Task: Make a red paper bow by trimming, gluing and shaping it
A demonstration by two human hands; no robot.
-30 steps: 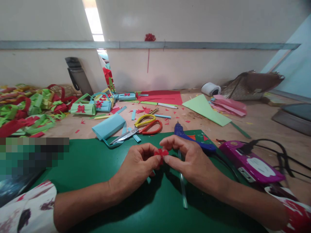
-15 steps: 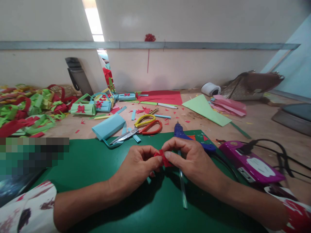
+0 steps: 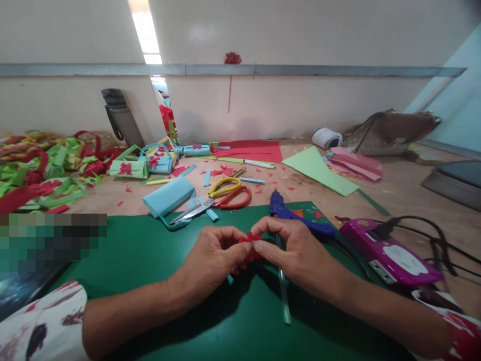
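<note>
Between my two hands is a small red paper bow (image 3: 251,239), held over the green mat (image 3: 150,255). My left hand (image 3: 216,253) pinches its left side with thumb and forefinger. From the right, my right hand (image 3: 287,243) grips it the same way; fingers hide much of the bow. A blue glue gun (image 3: 300,219) lies just beyond my right hand, its clear glue stick (image 3: 283,293) running out under that hand. Scissors (image 3: 214,200) with yellow and orange handles rest at the mat's far edge, touching a folded light-blue paper piece (image 3: 169,194).
Small paper bags (image 3: 129,169) with red bows stand at the back left beside a heap of coloured paper (image 3: 71,160). A purple power strip (image 3: 391,255) with black cables is on the right. Green paper (image 3: 319,170), a dark bottle (image 3: 122,118) and a handbag (image 3: 391,133) are farther back.
My right fingers have shifted slightly on the red bow, and its lower right part now shows less flat. My left hand keeps its pinch, nearly still.
</note>
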